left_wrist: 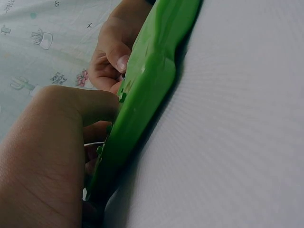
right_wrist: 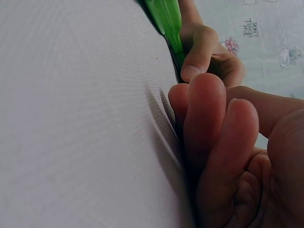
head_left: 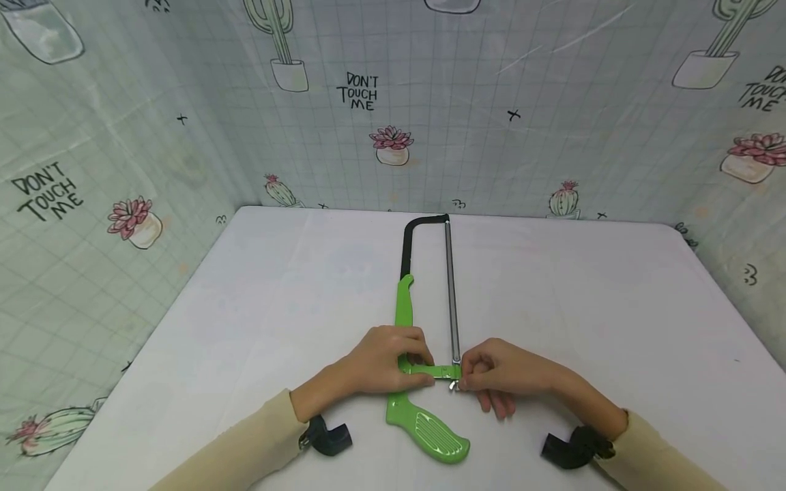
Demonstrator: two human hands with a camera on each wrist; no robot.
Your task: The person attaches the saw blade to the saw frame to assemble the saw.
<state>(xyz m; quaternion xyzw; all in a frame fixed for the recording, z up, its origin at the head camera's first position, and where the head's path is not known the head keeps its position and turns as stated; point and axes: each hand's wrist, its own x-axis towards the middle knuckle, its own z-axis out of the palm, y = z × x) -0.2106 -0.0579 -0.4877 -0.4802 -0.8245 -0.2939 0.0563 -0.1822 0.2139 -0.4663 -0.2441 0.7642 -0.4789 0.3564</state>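
Note:
A hacksaw (head_left: 403, 303) with a green handle (head_left: 430, 429) and black front frame lies flat on the white table. Its grey blade (head_left: 451, 293) runs along the right side, away from me. Over the frame, my left hand (head_left: 389, 358) grips the green lower crosspiece (head_left: 436, 372) between thumb and fingers. At the blade's near end sits a small silver wing nut (head_left: 454, 386), pinched by the thumb and index finger of my right hand (head_left: 512, 372). The other right fingers curl beneath, close over the table. In the left wrist view, the green frame (left_wrist: 147, 80) hides part of both hands.
The white table (head_left: 589, 293) extends around the saw on all sides. Behind it and at the sides hangs a cloth (head_left: 442, 150) printed with cacti and lettering. A black wrist mount (head_left: 331, 438) is on the left arm, another (head_left: 574, 447) on the right.

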